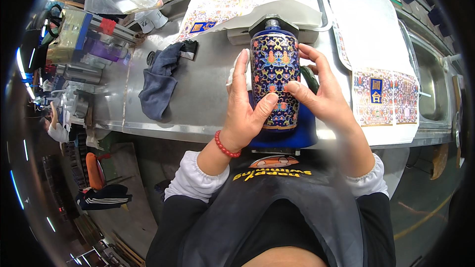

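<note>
Two hands around bottle, cloth beside.

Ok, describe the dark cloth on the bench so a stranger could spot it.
Start at the steel bench. Left of the patterned blue bottle held in both hands lies a crumpled dark blue-grey cloth. Unlike the flat printed sheets nearby, it is plain and bunched.

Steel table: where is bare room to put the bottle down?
The table is bare between the dark cloth and the left hand, which with the right hand holds the bottle. It is crowded behind the bottle and on the right, where printed sheets lie.
</note>
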Demonstrator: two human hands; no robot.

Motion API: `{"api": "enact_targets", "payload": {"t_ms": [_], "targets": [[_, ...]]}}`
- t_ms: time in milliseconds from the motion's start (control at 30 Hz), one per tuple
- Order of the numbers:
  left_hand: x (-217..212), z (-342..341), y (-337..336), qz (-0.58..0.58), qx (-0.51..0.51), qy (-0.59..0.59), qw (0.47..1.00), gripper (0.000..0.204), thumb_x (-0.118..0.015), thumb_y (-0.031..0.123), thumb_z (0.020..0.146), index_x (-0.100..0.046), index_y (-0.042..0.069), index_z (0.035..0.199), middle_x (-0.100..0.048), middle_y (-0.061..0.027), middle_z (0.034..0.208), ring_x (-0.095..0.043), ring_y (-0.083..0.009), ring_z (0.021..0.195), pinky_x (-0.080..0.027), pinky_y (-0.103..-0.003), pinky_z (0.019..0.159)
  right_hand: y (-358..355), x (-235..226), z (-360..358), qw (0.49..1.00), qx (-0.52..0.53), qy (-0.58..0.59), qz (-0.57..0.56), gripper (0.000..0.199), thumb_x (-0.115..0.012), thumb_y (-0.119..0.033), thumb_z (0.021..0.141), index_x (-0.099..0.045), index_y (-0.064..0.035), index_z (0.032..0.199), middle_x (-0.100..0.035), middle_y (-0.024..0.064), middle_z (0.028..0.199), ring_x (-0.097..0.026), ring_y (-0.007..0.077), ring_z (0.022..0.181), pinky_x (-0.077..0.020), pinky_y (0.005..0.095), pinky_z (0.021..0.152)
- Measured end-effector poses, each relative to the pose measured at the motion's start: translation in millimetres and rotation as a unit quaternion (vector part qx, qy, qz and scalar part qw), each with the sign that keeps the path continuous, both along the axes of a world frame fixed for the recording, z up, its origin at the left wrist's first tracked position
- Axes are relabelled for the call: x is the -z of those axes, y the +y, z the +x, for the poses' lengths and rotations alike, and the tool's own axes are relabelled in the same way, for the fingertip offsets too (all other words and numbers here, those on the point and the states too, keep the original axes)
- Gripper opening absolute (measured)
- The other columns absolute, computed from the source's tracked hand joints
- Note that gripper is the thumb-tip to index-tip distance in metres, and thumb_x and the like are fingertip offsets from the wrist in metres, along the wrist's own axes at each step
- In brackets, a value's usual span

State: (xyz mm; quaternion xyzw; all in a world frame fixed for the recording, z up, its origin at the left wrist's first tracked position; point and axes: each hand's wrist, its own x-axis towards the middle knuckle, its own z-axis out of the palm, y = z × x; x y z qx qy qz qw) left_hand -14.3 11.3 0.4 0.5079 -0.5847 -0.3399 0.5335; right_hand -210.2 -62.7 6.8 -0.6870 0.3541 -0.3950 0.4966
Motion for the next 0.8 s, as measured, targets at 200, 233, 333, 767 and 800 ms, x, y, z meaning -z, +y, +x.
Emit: {"api": "enact_targets", "payload": {"t_ms": [200,233,333,767,800], "targets": [[-9.8,-6.9,-8.4,0.025,-0.041,-0.019,0.999,0.096,-0.073,0.035,0.092,-0.018,-0.008,0.158,-0.038,-0.0305,0.154,-0.039,-0.0402,0.142,-0.025,-0.05,0.12,1.6,5.8,-3.1,0.997,-0.014,-0.061,0.041,0.076,-0.073,-0.027,0.095,-0.035,-0.0027,0.156,-0.049,0.0172,0.147,-0.046,0.0237,0.133,-0.0373,0.0401,0.113],[-11.1,-8.1,-10.3,0.011,-0.054,-0.079,0.995,0.097,-0.073,0.034,0.091,-0.018,-0.008,0.158,-0.038,-0.0306,0.154,-0.039,-0.0406,0.141,-0.024,-0.05,0.12,1.6,6.5,-4.6,0.998,-0.016,-0.047,0.037,0.075,-0.073,-0.026,0.096,-0.035,-0.0026,0.156,-0.049,0.017,0.147,-0.046,0.0233,0.133,-0.0379,0.0398,0.112],[-14.3,-8.2,-17.1,-0.01,-0.059,-0.151,0.987,0.099,-0.076,0.026,0.086,-0.017,-0.009,0.157,-0.037,-0.0314,0.154,-0.04,-0.0416,0.139,-0.026,-0.051,0.119,4.2,6.9,-9.4,1.0,-0.01,-0.022,0.008,0.072,-0.071,-0.025,0.097,-0.036,-0.0022,0.156,-0.05,0.0165,0.146,-0.047,0.0228,0.132,-0.0389,0.0386,0.111],[-5.8,-3.6,-0.4,0.017,0.032,0.167,0.985,0.091,-0.067,0.025,0.1,-0.006,-0.003,0.163,-0.031,-0.025,0.159,-0.041,-0.0289,0.142,-0.035,-0.041,0.118,8.8,10.5,-3.7,0.995,0.013,0.022,-0.095,0.083,-0.078,-0.037,0.09,-0.04,0.0004,0.154,-0.051,0.0194,0.144,-0.048,0.0273,0.133,-0.0386,0.0381,0.109],[-4.2,-1.7,2.1,0.018,0.034,0.145,0.989,0.092,-0.068,0.026,0.1,-0.007,-0.003,0.163,-0.032,-0.0252,0.158,-0.04,-0.0294,0.143,-0.033,-0.041,0.119,8.8,11.0,-4.7,0.994,0.01,0.027,-0.107,0.086,-0.079,-0.038,0.089,-0.039,0.0005,0.154,-0.051,0.0198,0.144,-0.048,0.0281,0.134,-0.0385,0.0384,0.109]]}}
